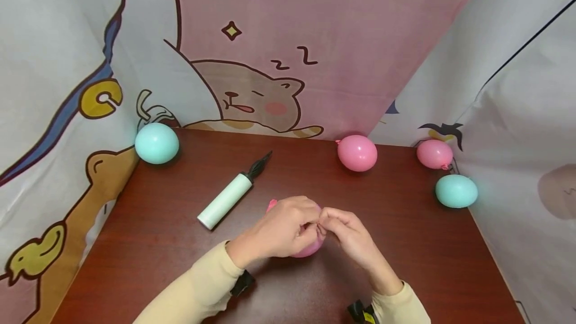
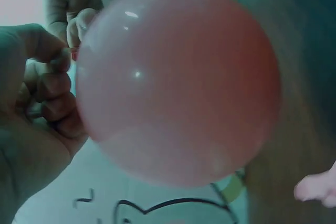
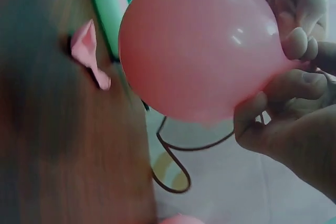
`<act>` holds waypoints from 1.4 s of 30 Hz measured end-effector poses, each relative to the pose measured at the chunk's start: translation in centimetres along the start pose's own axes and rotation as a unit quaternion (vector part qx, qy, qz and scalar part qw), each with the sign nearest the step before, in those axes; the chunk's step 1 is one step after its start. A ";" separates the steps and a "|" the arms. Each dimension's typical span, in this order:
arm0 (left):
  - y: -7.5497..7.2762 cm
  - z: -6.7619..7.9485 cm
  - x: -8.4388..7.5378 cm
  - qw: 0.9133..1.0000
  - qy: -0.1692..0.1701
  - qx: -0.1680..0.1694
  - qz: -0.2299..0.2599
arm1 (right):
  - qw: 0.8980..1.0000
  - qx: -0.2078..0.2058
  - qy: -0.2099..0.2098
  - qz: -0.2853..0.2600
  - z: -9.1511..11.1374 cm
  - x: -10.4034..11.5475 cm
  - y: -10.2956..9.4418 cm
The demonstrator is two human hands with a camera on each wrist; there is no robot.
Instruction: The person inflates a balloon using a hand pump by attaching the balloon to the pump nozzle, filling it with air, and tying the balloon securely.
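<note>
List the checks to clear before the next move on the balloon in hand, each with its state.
1. Held balloon inflated: ok.
2. Left hand and right hand both at its neck: ok.
3. Neck knotted: cannot tell, the hands hide its end.
4. Pump apart from the hands: ok.
5. Spare pink balloon inflated: not ok, it lies limp on the table.

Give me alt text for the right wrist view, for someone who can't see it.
A person's left hand and right hand hold an inflated pink balloon by its neck. A limp pink balloon lies on the brown table, near a pale pump.
</note>
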State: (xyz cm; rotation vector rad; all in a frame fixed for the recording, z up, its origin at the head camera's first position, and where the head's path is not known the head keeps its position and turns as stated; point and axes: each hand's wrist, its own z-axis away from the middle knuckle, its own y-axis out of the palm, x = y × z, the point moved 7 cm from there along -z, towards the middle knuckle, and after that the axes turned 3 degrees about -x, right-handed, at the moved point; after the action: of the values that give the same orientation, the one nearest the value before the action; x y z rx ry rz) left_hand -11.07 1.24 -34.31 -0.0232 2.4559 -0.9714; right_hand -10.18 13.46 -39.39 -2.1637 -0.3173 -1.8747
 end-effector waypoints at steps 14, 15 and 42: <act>-1.0 1.0 0.2 0.993 -0.037 -0.026 0.106 | 0.984 -0.112 -0.047 0.129 0.0 1.2 -0.9; -1.0 1.0 0.1 0.994 -0.035 -0.028 0.104 | 0.982 -0.119 -0.058 0.137 0.1 1.3 -0.9; 0.0 0.8 1.1 0.983 -0.013 0.063 -0.171 | 0.903 -0.129 -0.253 0.322 0.6 2.6 1.6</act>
State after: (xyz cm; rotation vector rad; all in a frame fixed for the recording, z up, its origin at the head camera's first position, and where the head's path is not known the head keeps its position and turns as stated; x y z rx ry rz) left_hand -11.71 0.52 -35.32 -0.4237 2.4072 -1.2583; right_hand -8.71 12.15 -36.96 -2.4800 0.5346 -1.0247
